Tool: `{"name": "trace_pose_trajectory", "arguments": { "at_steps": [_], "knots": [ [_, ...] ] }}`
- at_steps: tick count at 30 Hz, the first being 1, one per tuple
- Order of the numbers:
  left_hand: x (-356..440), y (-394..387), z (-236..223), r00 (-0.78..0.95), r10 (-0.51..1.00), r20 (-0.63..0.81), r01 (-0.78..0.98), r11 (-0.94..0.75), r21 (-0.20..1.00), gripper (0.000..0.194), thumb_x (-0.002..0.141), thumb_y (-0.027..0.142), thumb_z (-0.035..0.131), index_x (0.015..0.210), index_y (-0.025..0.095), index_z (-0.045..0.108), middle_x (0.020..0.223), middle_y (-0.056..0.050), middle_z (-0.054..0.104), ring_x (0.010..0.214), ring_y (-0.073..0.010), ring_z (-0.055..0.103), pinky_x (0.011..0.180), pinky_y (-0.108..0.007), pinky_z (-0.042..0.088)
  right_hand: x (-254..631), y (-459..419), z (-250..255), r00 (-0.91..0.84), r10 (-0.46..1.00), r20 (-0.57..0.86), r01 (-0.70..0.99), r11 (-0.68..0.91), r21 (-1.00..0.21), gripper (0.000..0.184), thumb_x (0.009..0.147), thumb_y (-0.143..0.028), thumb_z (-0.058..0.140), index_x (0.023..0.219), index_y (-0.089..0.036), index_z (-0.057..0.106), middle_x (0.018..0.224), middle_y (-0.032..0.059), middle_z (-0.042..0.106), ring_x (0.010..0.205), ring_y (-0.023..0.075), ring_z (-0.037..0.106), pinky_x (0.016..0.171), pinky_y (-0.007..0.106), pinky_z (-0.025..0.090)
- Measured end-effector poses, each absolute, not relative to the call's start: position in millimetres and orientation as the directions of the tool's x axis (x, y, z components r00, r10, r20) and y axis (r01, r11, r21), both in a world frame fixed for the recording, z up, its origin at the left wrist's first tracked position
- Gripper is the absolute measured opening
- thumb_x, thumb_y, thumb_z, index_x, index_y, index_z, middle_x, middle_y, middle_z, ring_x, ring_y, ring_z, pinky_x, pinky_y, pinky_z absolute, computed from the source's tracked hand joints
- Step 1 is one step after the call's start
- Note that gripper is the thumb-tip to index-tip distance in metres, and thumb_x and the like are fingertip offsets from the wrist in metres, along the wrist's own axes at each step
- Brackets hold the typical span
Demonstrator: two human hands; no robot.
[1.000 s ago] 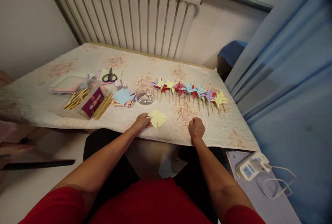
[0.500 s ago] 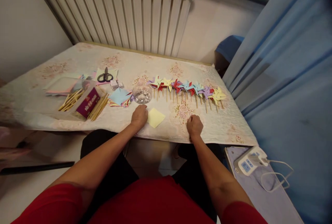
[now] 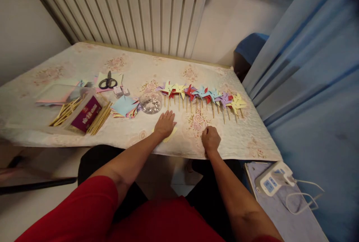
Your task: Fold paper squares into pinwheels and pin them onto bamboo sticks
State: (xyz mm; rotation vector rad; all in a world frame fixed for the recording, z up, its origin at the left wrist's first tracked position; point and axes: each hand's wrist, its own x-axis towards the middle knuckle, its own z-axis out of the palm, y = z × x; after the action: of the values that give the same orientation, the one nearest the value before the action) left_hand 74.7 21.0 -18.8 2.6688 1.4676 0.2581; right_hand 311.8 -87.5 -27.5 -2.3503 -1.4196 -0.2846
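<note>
Fingers stretched out, my left hand (image 3: 165, 124) lies flat over a small yellow paper square (image 3: 171, 136), covering most of it. My right hand (image 3: 211, 138) rests on the table to the right of the paper, curled into a fist with nothing visible in it. Just beyond my left hand is a round clear dish (image 3: 150, 104) of small shiny pieces. A stack of coloured paper squares (image 3: 125, 105), blue on top, sits left of the dish. Behind my hands a row of paper pinwheels (image 3: 213, 95) on sticks stretches to the right.
A plastic box (image 3: 85, 115) with a purple label holds wooden sticks, and more sticks (image 3: 99, 118) lie beside it. Black scissors (image 3: 108, 81) rest on paper sheets near two small boxes (image 3: 121, 91). A white power strip (image 3: 275, 178) lies at lower right, near a blue curtain (image 3: 314, 85).
My left hand has gone from a closed shape at the paper's left edge to lying flat on top of it. My right fist stays in place. The view has shifted slightly.
</note>
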Motion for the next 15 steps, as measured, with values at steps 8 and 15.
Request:
{"name": "trace_pose_trajectory", "arguments": {
  "at_steps": [8, 15],
  "knots": [
    [74.7, 22.0, -14.8, 0.514, 0.854, 0.079, 0.841, -0.52, 0.149, 0.062, 0.1, 0.046, 0.031, 0.153, 0.016, 0.036, 0.164, -0.01, 0.028, 0.153, -0.0296, 0.019, 0.123, -0.051, 0.017, 310.4, -88.5, -23.9, 0.48, 0.813, 0.329, 0.874, -0.414, -0.253, 0.011, 0.093, -0.019, 0.053, 0.088, -0.017, 0.063, 0.087, 0.0043, 0.059, 0.072, 0.0145, 0.045, 0.062, 0.029, 0.02],
    [73.9, 23.5, -13.8, 0.519, 0.852, 0.072, 0.836, -0.524, 0.162, 0.066, 0.099, 0.05, 0.03, 0.154, 0.014, 0.034, 0.164, -0.01, 0.026, 0.153, -0.0308, 0.016, 0.123, -0.053, 0.015, 310.0, -89.6, -23.1, 0.471, 0.817, 0.332, 0.88, -0.409, -0.242, 0.012, 0.093, -0.02, 0.052, 0.088, -0.017, 0.063, 0.087, 0.0043, 0.059, 0.073, 0.0147, 0.046, 0.062, 0.028, 0.022]
  ]
}}
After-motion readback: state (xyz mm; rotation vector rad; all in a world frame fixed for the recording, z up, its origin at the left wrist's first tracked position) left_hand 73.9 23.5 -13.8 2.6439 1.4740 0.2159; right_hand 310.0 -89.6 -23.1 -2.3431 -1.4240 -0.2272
